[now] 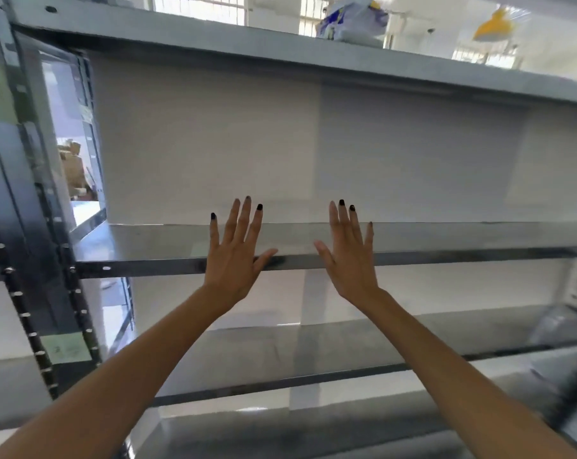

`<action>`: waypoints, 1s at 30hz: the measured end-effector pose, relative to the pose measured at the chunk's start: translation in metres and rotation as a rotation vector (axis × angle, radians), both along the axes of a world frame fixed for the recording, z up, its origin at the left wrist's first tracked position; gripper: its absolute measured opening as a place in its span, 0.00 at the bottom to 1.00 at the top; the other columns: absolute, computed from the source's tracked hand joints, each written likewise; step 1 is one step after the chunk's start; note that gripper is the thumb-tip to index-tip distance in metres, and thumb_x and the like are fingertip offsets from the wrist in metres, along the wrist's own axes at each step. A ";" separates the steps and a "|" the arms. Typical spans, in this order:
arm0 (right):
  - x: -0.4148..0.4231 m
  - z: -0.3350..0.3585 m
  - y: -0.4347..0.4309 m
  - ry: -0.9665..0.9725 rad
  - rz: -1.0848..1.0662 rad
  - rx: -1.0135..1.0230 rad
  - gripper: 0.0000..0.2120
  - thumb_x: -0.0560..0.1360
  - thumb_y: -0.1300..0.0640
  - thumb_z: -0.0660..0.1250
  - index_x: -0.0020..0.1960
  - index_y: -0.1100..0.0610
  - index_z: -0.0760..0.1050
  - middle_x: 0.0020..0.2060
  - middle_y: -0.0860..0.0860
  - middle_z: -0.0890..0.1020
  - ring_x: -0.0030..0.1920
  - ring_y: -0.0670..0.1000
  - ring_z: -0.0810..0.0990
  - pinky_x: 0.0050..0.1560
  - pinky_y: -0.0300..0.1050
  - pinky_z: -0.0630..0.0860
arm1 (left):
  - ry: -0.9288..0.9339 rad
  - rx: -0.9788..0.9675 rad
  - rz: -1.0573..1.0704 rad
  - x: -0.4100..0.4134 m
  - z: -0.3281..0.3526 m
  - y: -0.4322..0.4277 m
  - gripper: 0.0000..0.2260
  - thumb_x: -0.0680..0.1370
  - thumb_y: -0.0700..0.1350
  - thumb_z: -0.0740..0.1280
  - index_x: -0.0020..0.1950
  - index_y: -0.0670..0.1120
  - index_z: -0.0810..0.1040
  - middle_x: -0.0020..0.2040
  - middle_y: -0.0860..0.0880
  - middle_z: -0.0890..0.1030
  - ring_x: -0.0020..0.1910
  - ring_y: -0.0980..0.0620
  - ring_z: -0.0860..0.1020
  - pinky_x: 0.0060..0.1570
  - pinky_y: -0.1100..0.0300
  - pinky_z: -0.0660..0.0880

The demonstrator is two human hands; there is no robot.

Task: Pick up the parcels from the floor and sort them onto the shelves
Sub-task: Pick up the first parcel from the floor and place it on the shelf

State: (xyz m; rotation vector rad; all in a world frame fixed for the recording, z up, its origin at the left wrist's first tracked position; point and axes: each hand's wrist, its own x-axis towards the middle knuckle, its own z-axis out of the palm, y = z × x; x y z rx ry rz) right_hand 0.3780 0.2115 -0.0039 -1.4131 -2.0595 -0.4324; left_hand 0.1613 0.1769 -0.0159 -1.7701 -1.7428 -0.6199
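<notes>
— Both hands?
— Empty: left hand and right hand spread wide, fingers straight, before the near edge of the middle shelf.
— Parcels?
— One blue-white parcel on the top shelf, far right.

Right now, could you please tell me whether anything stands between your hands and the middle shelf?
Nothing visible does: the left hand and right hand, both open and holding nothing, are spread before the middle shelf.
</notes>
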 end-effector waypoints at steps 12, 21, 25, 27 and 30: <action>0.172 -0.011 -0.016 0.094 -0.208 0.017 0.34 0.79 0.38 0.48 0.76 0.50 0.36 0.78 0.50 0.41 0.77 0.53 0.42 0.74 0.63 0.42 | 0.031 -0.028 -0.254 0.181 -0.005 0.046 0.37 0.74 0.67 0.36 0.77 0.49 0.37 0.78 0.46 0.38 0.77 0.45 0.38 0.74 0.39 0.42; 0.321 -0.022 -0.057 0.083 -0.505 -0.010 0.32 0.80 0.40 0.45 0.77 0.50 0.36 0.78 0.53 0.43 0.78 0.54 0.42 0.75 0.63 0.45 | -0.006 0.013 -0.465 0.347 -0.006 0.057 0.37 0.75 0.68 0.42 0.78 0.47 0.42 0.79 0.44 0.43 0.78 0.44 0.44 0.73 0.41 0.46; 0.373 -0.022 -0.083 0.063 -0.641 -0.003 0.31 0.81 0.42 0.45 0.77 0.50 0.36 0.78 0.54 0.45 0.78 0.55 0.43 0.75 0.63 0.44 | -0.003 0.012 -0.607 0.415 -0.012 0.051 0.37 0.76 0.68 0.45 0.78 0.48 0.43 0.79 0.44 0.44 0.78 0.44 0.45 0.74 0.40 0.47; 0.398 -0.021 -0.097 0.074 -0.689 -0.015 0.30 0.80 0.42 0.44 0.77 0.51 0.37 0.78 0.54 0.44 0.78 0.55 0.43 0.75 0.62 0.44 | 0.021 0.019 -0.662 0.445 -0.014 0.049 0.37 0.77 0.67 0.46 0.78 0.47 0.44 0.79 0.44 0.45 0.78 0.44 0.45 0.74 0.40 0.47; 0.429 -0.022 -0.115 0.130 -0.735 -0.035 0.29 0.80 0.43 0.43 0.77 0.51 0.38 0.78 0.54 0.45 0.78 0.55 0.44 0.75 0.62 0.42 | 0.044 0.019 -0.740 0.484 -0.014 0.048 0.36 0.78 0.66 0.46 0.78 0.46 0.45 0.79 0.44 0.45 0.78 0.45 0.44 0.74 0.40 0.47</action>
